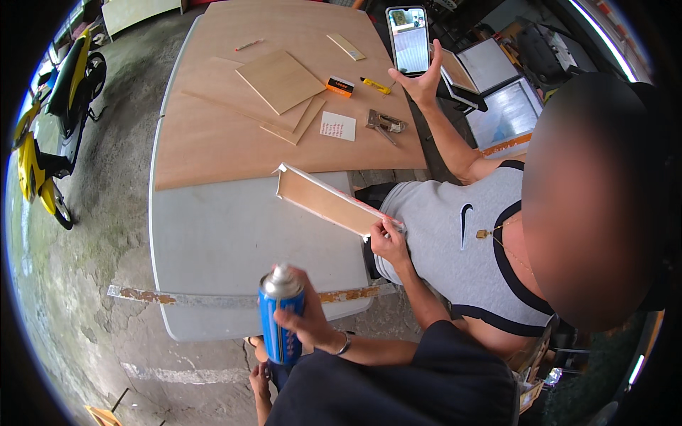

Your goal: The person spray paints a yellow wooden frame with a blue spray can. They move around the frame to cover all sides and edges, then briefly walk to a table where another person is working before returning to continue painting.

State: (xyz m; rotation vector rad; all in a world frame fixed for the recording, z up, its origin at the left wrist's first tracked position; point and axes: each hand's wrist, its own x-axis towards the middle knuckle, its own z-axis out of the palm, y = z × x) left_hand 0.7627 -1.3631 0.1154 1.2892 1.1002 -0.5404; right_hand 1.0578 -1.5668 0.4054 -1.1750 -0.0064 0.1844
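Observation:
My right hand [309,323], with a bracelet at the wrist, is wrapped round a blue aerosol can [271,323] with a silver top. The can is upright above the near end of the grey table [213,234]. Low in the view, my left hand [259,382] hangs beside dark shorts; its fingers are too small and partly hidden to read. Across from the can, a co-worker's hand [389,241] grips a long, shallow tray-like panel [323,206] with a tan inside and white edges. That person's other hand [423,82] holds up a phone [408,39].
Brown paper [206,135] covers the far table, bearing a plywood square [280,82], thin wood strips [305,124], a yellow utility knife [375,86], a small box [340,86], a note card [338,126] and a staple gun [387,124]. A worn straightedge [213,301] crosses the near end. A yellow motorcycle [53,142] stands left.

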